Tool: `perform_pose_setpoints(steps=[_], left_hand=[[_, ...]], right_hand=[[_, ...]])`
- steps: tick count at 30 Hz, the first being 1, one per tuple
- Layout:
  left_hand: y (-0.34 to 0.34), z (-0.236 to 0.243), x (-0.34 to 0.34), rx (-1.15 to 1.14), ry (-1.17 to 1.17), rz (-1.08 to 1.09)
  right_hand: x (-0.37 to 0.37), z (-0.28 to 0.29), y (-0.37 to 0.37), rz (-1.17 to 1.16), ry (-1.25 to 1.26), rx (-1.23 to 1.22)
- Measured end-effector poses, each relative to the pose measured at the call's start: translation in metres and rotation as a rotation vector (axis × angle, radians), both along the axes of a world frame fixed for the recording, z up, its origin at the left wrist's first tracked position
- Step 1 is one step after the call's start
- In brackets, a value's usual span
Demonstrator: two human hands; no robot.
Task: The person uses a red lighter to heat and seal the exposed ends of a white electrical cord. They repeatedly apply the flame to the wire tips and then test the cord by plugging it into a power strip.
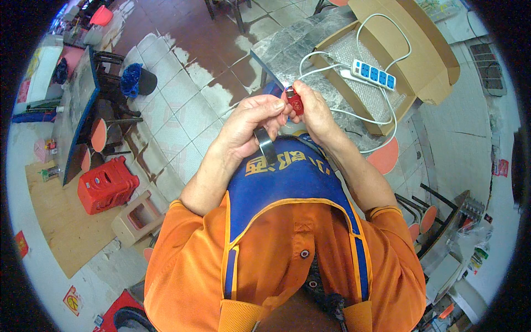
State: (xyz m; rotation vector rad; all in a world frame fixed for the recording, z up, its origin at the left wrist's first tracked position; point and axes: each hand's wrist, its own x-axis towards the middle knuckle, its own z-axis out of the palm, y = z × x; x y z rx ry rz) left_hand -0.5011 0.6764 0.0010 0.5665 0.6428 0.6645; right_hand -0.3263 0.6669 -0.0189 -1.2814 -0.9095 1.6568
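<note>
if the right hand [316,110], clasping a red lighter [295,104], tilts, heat could singe the left hand [248,123] gripping a black tape roll [265,146].

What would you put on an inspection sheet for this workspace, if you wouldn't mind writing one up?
Surface: grey marbled table, carrying an open cardboard box.
Job's things: dark tape roll; what looks like a red lighter.
Clutter: bubble wrap in the box; red jug and lined bin off to the left.
Hands: left hand holds the tape roll, fingertips pinched; right hand is closed around the lighter.
Cables: white cable loops around the power strip.
Surroundings: tiled floor with a brown patch; stools nearby.
</note>
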Motion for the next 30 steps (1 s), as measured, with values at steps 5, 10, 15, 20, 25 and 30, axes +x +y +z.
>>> perform_pose_setpoints(steps=[5, 10, 15, 20, 25, 30], left_hand=[[-0.001, -0.002, -0.001, -0.012, -0.019, -0.006], [-0.002, -0.004, -0.001, -0.032, -0.021, -0.018], [-0.003, -0.007, -0.001, -0.039, -0.026, -0.03], [-0.004, -0.005, -0.001, -0.034, -0.015, -0.046], [-0.003, -0.005, 0.0, -0.055, -0.041, -0.058], [-0.004, -0.004, -0.001, -0.068, -0.046, -0.063]], right_hand=[[-0.002, 0.003, -0.001, 0.008, 0.02, 0.016], [-0.002, -0.001, -0.003, -0.004, 0.007, 0.006], [-0.001, 0.001, -0.006, -0.002, -0.023, 0.002], [0.0, 0.0, -0.008, -0.005, -0.017, -0.006], [0.003, -0.004, -0.009, 0.007, 0.003, 0.002], [0.002, -0.002, -0.011, -0.007, 0.002, 0.006]])
